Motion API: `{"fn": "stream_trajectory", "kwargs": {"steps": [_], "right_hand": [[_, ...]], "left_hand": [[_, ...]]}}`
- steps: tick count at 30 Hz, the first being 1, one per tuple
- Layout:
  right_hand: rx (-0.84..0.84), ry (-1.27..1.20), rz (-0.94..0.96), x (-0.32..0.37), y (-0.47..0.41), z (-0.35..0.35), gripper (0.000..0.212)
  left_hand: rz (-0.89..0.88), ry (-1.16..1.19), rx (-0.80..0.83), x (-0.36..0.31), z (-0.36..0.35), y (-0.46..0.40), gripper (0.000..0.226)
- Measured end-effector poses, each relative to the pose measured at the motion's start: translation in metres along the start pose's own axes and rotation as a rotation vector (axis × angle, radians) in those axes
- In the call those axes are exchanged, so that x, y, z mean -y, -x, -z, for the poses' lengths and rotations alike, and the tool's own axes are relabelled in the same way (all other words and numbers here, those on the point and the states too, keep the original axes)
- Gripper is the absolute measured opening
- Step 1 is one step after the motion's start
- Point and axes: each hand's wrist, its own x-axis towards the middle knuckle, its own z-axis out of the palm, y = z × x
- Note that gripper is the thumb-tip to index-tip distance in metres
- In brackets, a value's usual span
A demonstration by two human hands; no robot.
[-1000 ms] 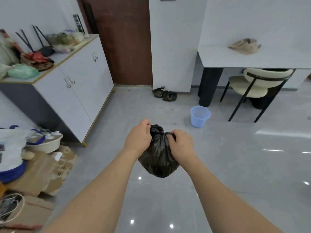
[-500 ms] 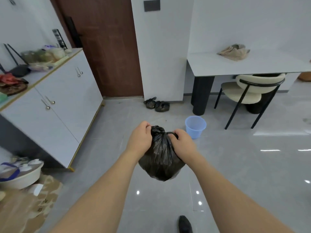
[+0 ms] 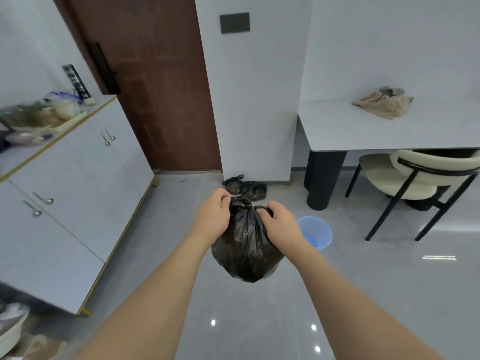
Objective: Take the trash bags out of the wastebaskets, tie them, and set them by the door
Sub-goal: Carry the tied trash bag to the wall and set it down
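Both hands, left (image 3: 211, 219) and right (image 3: 281, 226), grip the bag (image 3: 246, 245) neck, apparently securing its knot before setting it by the door (image 3: 161, 81).

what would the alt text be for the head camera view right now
Two bare hands hold a tied black trash bag in the air, the left hand and right hand gripping its gathered neck. Ahead, two small black bags lie on the grey floor by the wall next to a brown door, and a blue wastebasket stands near a white table.
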Motion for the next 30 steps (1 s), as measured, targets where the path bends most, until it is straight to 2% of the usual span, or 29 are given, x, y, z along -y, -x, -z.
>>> {"fn": "stream_trajectory", "kwargs": {"steps": [6, 17, 30], "right_hand": [[-0.021, -0.027, -0.005, 0.006, -0.152, -0.029, 0.019], [-0.16, -0.111, -0.113, 0.026, -0.395, -0.042, 0.017], [-0.142, -0.15, -0.161, 0.012, -0.7, -0.04, 0.015]], "left_hand": [[0.018, 0.052, 0.016, 0.037, -0.015, -0.158, 0.02], [-0.014, 0.105, 0.121, 0.039, -0.03, -0.423, 0.021], [-0.004, 0.051, 0.124, 0.04, -0.077, -0.715, 0.021]]}}
